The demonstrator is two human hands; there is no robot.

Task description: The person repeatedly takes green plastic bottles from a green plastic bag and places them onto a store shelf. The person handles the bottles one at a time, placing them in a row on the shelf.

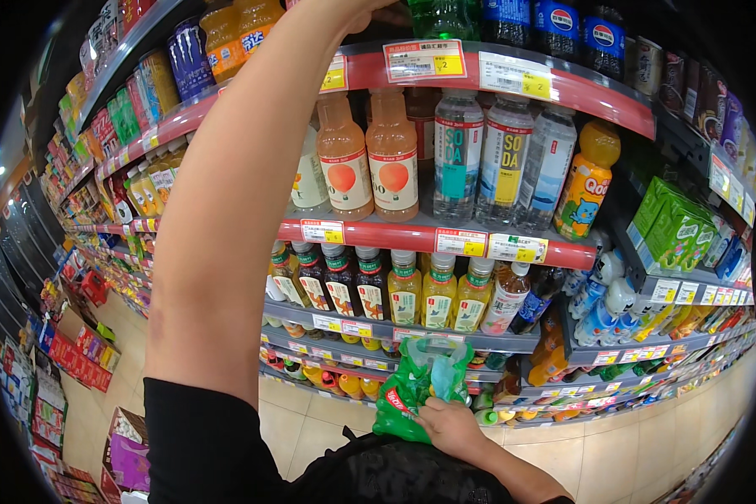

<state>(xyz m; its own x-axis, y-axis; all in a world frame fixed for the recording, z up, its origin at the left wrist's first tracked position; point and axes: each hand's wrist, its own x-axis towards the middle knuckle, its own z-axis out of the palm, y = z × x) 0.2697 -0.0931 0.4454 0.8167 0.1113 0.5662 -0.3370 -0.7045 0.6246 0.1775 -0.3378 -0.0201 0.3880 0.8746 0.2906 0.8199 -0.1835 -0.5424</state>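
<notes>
My left arm stretches up across the shelves. Only the base of my left hand (pixel 356 16) shows at the top edge, by a green bottle (pixel 444 19) on the upper shelf; its fingers are hidden, so whether it touches the bottle I cannot tell. Low in front of my body, my right hand (pixel 450 425) grips a green plastic bag (pixel 409 394) with its mouth partly open. Blue-labelled Pepsi bottles (pixel 557 28) stand right of the green bottle. On the shelf below are peach-coloured drink bottles (pixel 394 164), clear soda water bottles (pixel 457 164) and an orange Qoo bottle (pixel 586 183).
Red-edged shelf rims (pixel 409 236) with price tags curve close in front. Dark and yellow tea bottles (pixel 405 296) fill a lower shelf. Green drink cartons (pixel 671 227) stand on a side shelf at right. Open cardboard boxes (pixel 79 343) of goods stand at left beside the tiled floor (pixel 280 419).
</notes>
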